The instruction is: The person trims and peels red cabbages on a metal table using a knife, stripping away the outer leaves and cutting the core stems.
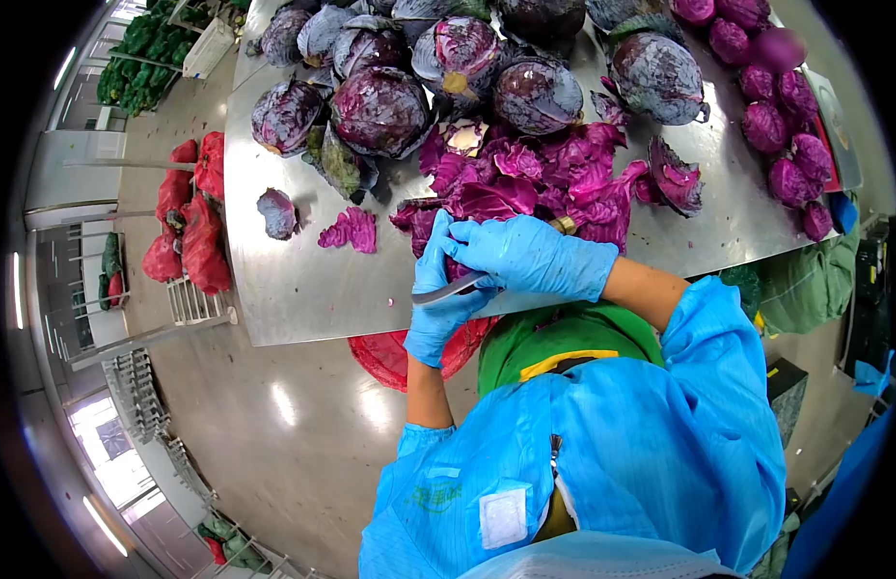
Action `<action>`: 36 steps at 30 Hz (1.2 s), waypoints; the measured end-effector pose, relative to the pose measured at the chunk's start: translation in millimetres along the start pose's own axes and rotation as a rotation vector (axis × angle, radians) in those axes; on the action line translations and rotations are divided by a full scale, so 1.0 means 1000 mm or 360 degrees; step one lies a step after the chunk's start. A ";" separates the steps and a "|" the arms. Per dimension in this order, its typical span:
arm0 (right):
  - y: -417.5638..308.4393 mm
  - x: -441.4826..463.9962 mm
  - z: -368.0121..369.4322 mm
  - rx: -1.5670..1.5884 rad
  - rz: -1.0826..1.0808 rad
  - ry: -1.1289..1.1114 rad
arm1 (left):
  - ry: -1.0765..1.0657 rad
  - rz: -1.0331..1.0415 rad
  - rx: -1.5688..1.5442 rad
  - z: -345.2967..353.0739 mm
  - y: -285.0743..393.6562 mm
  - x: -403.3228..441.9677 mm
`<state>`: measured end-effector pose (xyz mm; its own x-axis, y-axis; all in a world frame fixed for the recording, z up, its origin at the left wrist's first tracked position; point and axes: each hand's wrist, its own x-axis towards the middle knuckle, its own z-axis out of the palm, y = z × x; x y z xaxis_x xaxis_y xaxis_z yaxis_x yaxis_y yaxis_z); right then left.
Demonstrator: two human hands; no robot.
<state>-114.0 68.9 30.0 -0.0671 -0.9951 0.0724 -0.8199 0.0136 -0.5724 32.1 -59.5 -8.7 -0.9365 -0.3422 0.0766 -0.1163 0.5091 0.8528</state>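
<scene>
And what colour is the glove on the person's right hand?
The glove is bright blue, seen best in the head view.

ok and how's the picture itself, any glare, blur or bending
In the head view, strong wide-angle bending: the table edge bows and the corners go black; in the head view, bright glare spots on the floor; in the head view, a blurry smear over one cabbage at upper right, while the left hand and right hand look fairly sharp.
</scene>
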 end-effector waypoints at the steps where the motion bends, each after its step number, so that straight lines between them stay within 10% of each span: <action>1: 0.004 0.001 0.000 0.0055 -0.0043 0.0010 | 0.0008 0.0036 0.0024 0.000 -0.001 0.001; 10: 0.034 0.030 -0.005 0.1412 0.0261 -0.0054 | -0.0073 -0.0290 -0.0379 -0.003 0.012 -0.001; 13: 0.033 0.030 0.003 0.1057 0.0103 0.0099 | -0.0013 -0.0442 0.0083 0.007 0.014 0.000; 15: 0.020 0.025 -0.015 0.1540 0.0817 -0.0013 | 0.0032 -0.0417 0.0021 0.006 0.019 0.003; 21: 0.066 -0.002 -0.006 0.2398 0.1077 0.0928 | 0.0161 -0.0330 -0.0225 0.003 0.006 -0.009; 23: 0.059 -0.012 -0.020 0.1399 0.1433 0.0901 | 0.0254 -0.0335 -0.0467 0.003 -0.008 -0.017; 25: 0.058 -0.027 0.007 0.0301 0.0680 0.1192 | 0.0302 -0.0383 -0.0763 0.002 0.004 -0.016; 31: 0.021 -0.034 0.010 0.1083 0.0872 0.0706 | 0.0572 -0.0443 -0.1285 0.025 0.010 -0.015; 36: 0.035 -0.034 0.036 0.1713 0.0882 0.0609 | 0.0547 -0.0261 -0.0493 0.039 0.001 -0.020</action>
<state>-120.1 99.3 -21.5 -0.5587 -0.7873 -0.2608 0.2333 0.1526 -0.9604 38.1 -21.4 -29.3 -0.7446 -0.6656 0.0503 -0.1001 0.1858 0.9775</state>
